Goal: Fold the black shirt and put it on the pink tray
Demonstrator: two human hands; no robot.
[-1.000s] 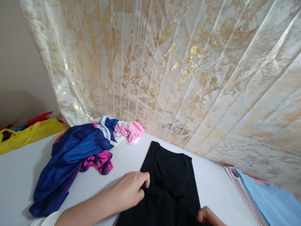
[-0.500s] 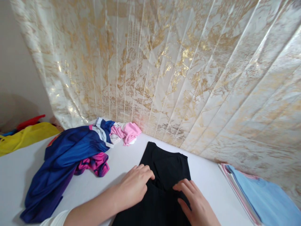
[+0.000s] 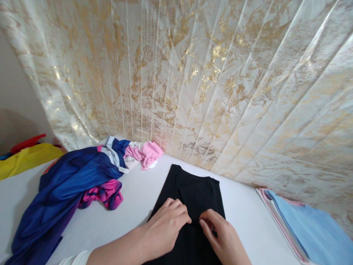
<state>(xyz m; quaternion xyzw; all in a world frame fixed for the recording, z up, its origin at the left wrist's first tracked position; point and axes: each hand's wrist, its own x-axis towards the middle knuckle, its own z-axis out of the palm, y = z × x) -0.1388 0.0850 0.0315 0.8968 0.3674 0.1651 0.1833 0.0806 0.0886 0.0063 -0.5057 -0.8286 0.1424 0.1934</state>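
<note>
A black garment [image 3: 197, 191] lies partly folded on the white surface, its curved edge pointing away from me and its near part running out of view at the bottom. Over its middle, my left hand [image 3: 172, 222] has its fingers curled down and closed on the cloth. Just to the right, my right hand [image 3: 217, 232] pinches the same fabric between thumb and index finger. Only a small gap separates the two sets of fingertips. The cloth inside the left grip is mostly hidden by the hand.
On the left a dark blue garment [image 3: 77, 180] lies crumpled with a magenta patterned cloth [image 3: 106, 195] and a pink cloth [image 3: 150, 152]. Folded clothes with a light blue shirt [image 3: 306, 221] on top lie at right. Behind hangs a white-gold curtain [image 3: 193, 81]. Yellow cloth [image 3: 30, 158] sits far left.
My right hand has come up from the lower right edge to the garment's middle and closed on the cloth. My left hand has shifted slightly right. The garment's raised fold now lies flatter.
</note>
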